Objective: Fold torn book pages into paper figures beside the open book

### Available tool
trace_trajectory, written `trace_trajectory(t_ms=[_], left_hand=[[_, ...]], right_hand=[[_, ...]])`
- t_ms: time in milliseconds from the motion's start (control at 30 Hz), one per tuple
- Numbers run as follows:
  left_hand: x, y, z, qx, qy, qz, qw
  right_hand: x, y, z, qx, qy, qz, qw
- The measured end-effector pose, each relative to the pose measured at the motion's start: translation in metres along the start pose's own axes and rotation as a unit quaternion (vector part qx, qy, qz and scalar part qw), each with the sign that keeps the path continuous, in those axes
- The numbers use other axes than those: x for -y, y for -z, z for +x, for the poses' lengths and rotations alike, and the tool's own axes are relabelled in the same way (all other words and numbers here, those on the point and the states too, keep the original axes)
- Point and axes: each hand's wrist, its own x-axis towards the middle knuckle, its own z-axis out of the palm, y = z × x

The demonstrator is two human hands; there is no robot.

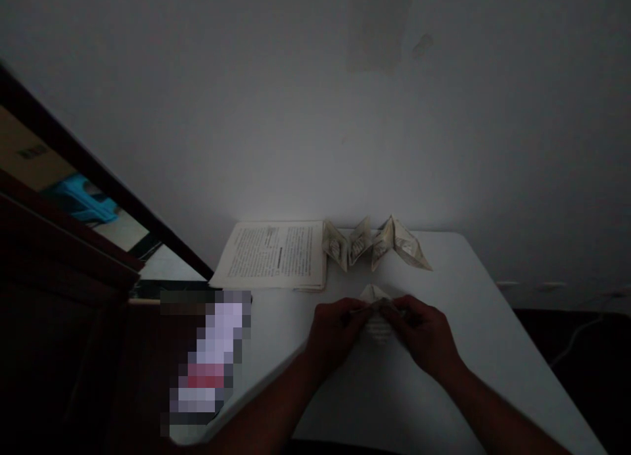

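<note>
My left hand (335, 330) and my right hand (424, 333) meet over the white table (473, 350) and both pinch a small folded piece of printed paper (377, 310). Its pointed top sticks up between my fingertips. The paper sits low, just above the table surface. Behind my hands, near the wall, stand two finished folded paper shapes: one on the left (346, 244) and one on the right (400, 244). The room is dim and the fingers are dark.
An open book or stack of printed pages (273, 252) lies at the table's far left. A blurred-out object (210, 363) lies at the table's left edge. Dark wooden furniture (64, 297) stands to the left, with a blue item (81, 202) behind it. The wall is directly behind the table.
</note>
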Motion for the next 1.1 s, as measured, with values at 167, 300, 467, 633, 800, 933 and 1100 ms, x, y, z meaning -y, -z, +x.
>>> trace_trajectory(t_ms=[167,300,467,633,800,933,1100], left_hand=[[0.003,0.000,-0.001,0.045,0.018,-0.089,0.995],[0.001,0.004,0.000,0.041,0.004,-0.120,0.992],[-0.007,0.010,0.001,0.023,-0.071,-0.061,0.995],[-0.010,0.010,-0.001,-0.011,-0.094,-0.012,0.995],[-0.008,0.004,-0.004,-0.058,-0.108,0.042,0.992],[-0.007,0.002,-0.004,-0.054,-0.129,0.060,0.988],[-0.007,0.004,-0.001,-0.054,-0.082,0.070,0.993]], right_hand=[[-0.005,0.000,0.002,-0.001,0.019,0.049,0.999],[-0.008,0.002,0.003,0.045,0.043,0.156,0.986],[-0.003,0.006,0.003,0.073,0.043,0.215,0.973],[0.002,0.005,0.002,0.071,0.044,0.204,0.975],[0.000,0.002,-0.002,0.018,0.089,0.114,0.989],[0.000,0.001,-0.003,-0.013,0.121,0.069,0.990],[0.001,0.002,-0.003,-0.014,0.085,0.060,0.994]])
